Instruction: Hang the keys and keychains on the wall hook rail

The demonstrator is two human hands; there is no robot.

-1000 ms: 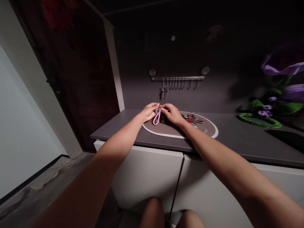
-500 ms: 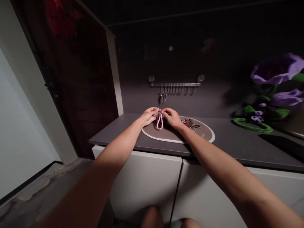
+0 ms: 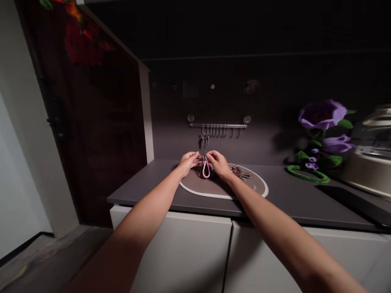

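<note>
Between my two hands hangs a keychain with a pink loop strap and metal fittings at its top. My left hand pinches the metal part from the left side. From the right, my right hand closes thumb and finger on the same metal top. Both hands are just above the oval brown mat with a white rim. Several keys lie on the mat, right of my right hand. Fine details of the metal ring between my fingertips are too small to make out.
A clear rail with hooks is fixed to the wall, keys hanging at its left. Purple artificial flowers stand at the right, beside a dark flat object and a cream-coloured appliance. A dark door is at left.
The view has tilted up and turned slightly right, bringing the appliance into sight. Both hands stay on the keychain, their fingertips slightly farther apart at its metal top.
</note>
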